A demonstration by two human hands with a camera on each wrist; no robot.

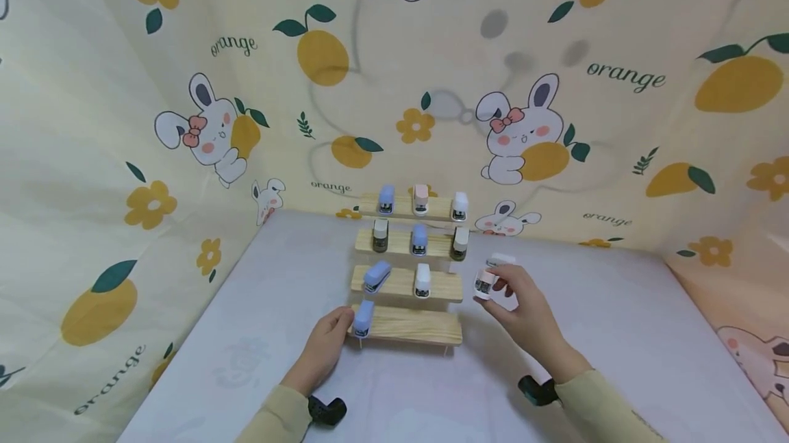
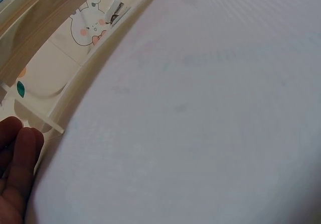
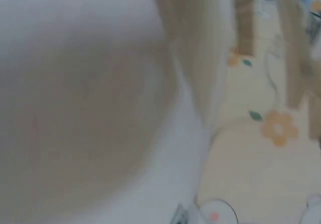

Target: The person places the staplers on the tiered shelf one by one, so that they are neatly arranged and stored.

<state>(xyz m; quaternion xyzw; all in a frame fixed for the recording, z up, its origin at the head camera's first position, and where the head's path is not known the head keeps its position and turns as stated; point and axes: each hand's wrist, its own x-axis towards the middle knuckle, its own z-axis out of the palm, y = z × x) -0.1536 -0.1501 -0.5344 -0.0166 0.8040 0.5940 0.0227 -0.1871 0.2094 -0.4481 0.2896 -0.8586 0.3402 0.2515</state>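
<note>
My right hand (image 1: 524, 306) pinches a small pink-and-white stapler (image 1: 483, 283) between thumb and fingertips, just right of a tiered wooden display rack (image 1: 409, 325). At the left end of the rack's lowest shelf, my left hand (image 1: 329, 344) grips the board's edge. Right by its fingertips a blue stapler (image 1: 364, 318) stands on that shelf. One tier up are a slanted blue stapler (image 1: 377, 276) and a white stapler (image 1: 422, 280). In the left wrist view, curled fingers (image 2: 22, 153) show beside the rack's thin support (image 2: 40, 116).
Another white stapler (image 1: 501, 259) lies on the table behind my right hand, partly hidden. The two upper shelves (image 1: 401, 241) carry several more staplers, blue, pink, white and grey. A printed cloth (image 1: 394, 87) hangs behind and beside the pale table (image 1: 265, 333).
</note>
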